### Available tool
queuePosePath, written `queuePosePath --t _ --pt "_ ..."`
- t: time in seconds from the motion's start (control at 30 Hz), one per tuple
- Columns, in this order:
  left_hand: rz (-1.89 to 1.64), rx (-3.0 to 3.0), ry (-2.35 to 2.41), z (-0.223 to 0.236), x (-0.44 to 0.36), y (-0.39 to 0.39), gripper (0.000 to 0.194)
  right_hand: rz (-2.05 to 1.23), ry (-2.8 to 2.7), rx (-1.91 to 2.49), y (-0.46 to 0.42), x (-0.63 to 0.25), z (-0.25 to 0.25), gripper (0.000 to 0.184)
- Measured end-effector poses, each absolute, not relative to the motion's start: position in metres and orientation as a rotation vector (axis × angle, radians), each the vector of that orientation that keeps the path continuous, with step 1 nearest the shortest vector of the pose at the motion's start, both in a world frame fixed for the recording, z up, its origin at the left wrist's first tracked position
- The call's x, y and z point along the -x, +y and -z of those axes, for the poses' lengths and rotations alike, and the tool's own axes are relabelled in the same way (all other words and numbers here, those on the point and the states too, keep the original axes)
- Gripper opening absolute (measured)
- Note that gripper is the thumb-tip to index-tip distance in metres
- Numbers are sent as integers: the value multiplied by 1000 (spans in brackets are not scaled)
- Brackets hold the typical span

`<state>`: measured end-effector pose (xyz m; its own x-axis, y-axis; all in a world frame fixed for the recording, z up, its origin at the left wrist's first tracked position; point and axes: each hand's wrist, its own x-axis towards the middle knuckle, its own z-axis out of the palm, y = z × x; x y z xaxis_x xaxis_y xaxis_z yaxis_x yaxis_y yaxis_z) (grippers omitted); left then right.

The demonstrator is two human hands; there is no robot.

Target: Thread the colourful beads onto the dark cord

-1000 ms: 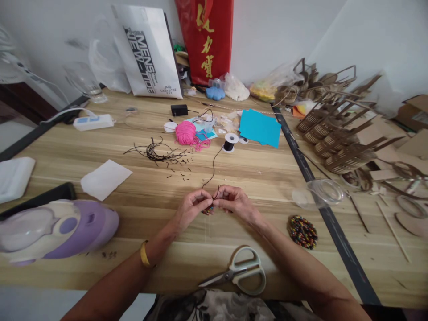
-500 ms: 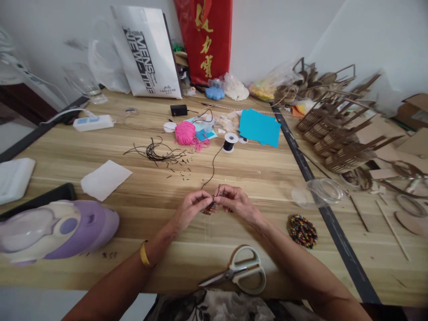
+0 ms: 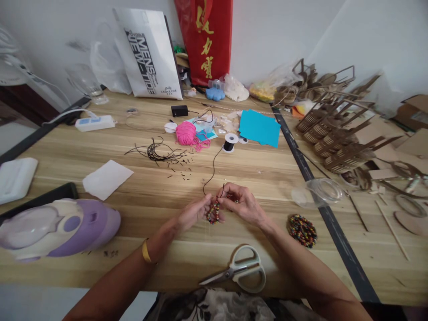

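A loop of small multicoloured beads [image 3: 213, 216] on dark cord hangs between my hands. My right hand [image 3: 246, 206] is closed, thumb and fingertips pinching the bead loop near its top, where a short black cord end sticks up; a few more beads show by its curled fingers. My left hand [image 3: 193, 215] is open, its fingers stretched out behind the beads and its thumb near the top of the loop. Black cord [image 3: 214, 168] runs from a white-flanged spool [image 3: 230, 142] down to my hands. Scissors [image 3: 239, 269] with pale handles lie just below, blades pointing left.
A coil of similar beads [image 3: 302, 231] lies right of my right forearm. Black cord pieces [image 3: 157, 151], pink yarn [image 3: 186, 133] and blue sheets [image 3: 260, 128] are farther back. A purple-and-white appliance [image 3: 67, 228] stands left; woven baskets [image 3: 347, 147] fill the right side.
My left hand has loosened its pinch and its fingers have straightened. The bead loop now hangs in plain view, and my right hand has turned a little, still pinching.
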<state>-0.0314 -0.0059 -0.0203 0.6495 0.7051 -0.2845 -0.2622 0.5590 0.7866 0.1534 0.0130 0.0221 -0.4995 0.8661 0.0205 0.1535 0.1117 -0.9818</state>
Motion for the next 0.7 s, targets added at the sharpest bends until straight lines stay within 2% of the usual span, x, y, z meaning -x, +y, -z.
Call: queuePosePath --t 0.27,0.43,0.6,0.7 --pt "-415 -551 402 24 23 -18 55 -1511 -1939 1012 24 -164 -13 12" --pt "-398 -538 419 28 19 -23 44 -1420 -2066 1055 24 -171 -5 7" --pt "-402 -850 638 27 18 -24 33 -1342 -2054 1117 17 -174 -2 8" --pt "-378 -1178 714 22 19 -24 34 -1319 -2038 1112 11 -177 2 5"
